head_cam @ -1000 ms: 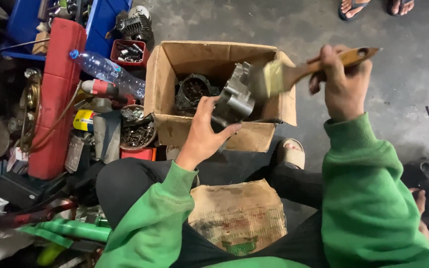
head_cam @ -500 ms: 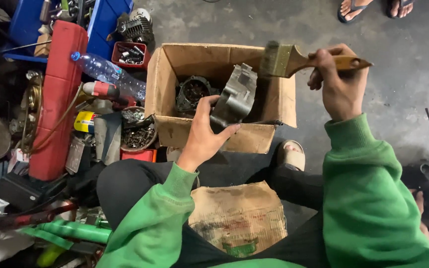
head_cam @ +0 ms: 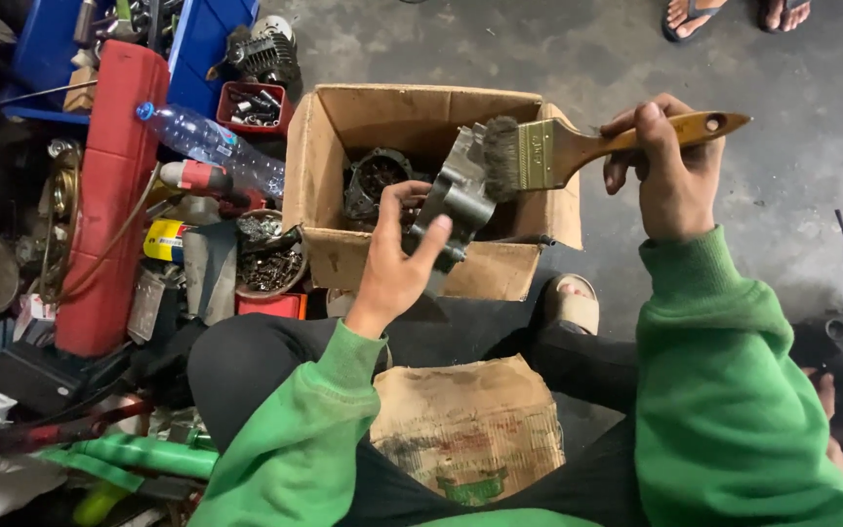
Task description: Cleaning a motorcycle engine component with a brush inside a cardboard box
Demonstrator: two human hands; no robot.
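My left hand (head_cam: 394,268) has its grip closed around a grey metal part (head_cam: 456,200), held up over the cardboard box (head_cam: 343,146). My right hand (head_cam: 670,176) pinches the brush (head_cam: 578,146) by its wooden handle, bristles touching the part's upper edge. A plastic bottle (head_cam: 212,146) lies left of the box.

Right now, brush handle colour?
Amber-yellow wood, on the brush in the right hand; head view.

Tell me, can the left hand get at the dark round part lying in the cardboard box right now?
Probably not: the left hand is full, holding a grey metal engine part above the cardboard box, though the dark round part lies uncovered.
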